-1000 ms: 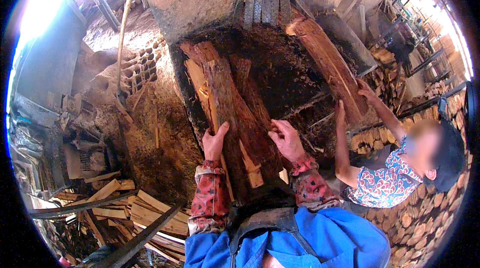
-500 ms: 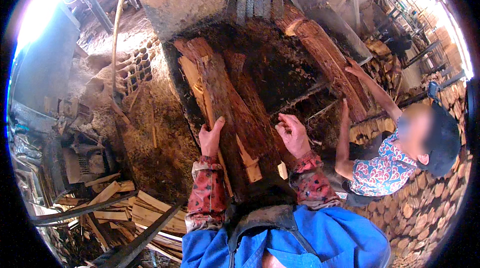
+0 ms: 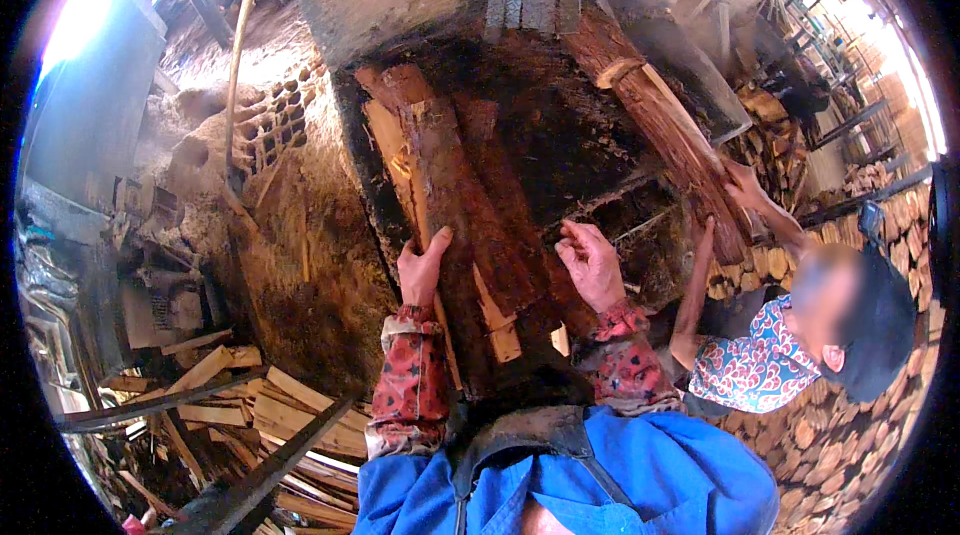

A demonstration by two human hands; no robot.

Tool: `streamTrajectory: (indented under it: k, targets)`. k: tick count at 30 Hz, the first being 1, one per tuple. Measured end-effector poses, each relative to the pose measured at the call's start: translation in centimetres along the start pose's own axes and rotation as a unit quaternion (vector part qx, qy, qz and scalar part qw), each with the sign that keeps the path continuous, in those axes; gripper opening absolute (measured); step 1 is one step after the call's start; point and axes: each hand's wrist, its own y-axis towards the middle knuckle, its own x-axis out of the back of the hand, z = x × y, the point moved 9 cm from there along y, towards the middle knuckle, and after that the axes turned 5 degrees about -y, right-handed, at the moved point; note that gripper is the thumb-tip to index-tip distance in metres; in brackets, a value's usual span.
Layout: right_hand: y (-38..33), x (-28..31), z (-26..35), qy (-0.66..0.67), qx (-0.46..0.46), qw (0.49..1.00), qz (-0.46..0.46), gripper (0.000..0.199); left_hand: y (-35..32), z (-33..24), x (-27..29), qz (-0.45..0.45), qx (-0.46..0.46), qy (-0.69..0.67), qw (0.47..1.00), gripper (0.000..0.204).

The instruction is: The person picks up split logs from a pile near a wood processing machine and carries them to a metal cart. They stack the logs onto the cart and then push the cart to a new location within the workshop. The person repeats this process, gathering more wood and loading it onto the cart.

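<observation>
The left hand (image 3: pixel 422 270) grasps the left edge of a long split log (image 3: pixel 455 195) lying lengthwise on the dark bench (image 3: pixel 590 135). The right hand (image 3: pixel 590 263) hovers released beside it. A co-worker's hand (image 3: pixel 745 185) touches another log (image 3: pixel 665 125) at the bench's right edge.

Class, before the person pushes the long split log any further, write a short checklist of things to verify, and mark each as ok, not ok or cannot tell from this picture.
1. Left hand on the split log: ok, it grips the left edge.
2. Right hand on the log: not ok, it is open, just off the right side.
3. Co-worker's hands away from this log: ok, they are on the other log.
4. Far end of the log supported: cannot tell.
5. Loose splinters near the hands: not ok.
</observation>
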Motion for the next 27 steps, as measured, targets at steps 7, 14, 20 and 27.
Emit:
streamTrajectory:
  k: [7,14,20,27]
  targets:
    - [1.1,1.4,1.4,0.02,-0.007,1.0,-0.007,0.035,-0.1,-0.5,0.4,-0.036,0.002,-0.005,0.999,0.086]
    - [5.3,3.0,3.9,-0.037,0.088,0.994,-0.048,0.035,1.6,2.9,1.2,-0.029,0.022,0.021,0.999,0.105]
    - [9.5,-1.7,-7.4,-0.237,0.031,0.971,0.013,0.067,0.5,1.5,0.9,-0.017,0.011,0.02,1.0,0.105]
    - [12.8,-7.4,-9.2,-0.18,-0.053,0.98,0.072,0.068,0.6,1.4,1.8,-0.048,0.02,0.036,0.998,0.092]
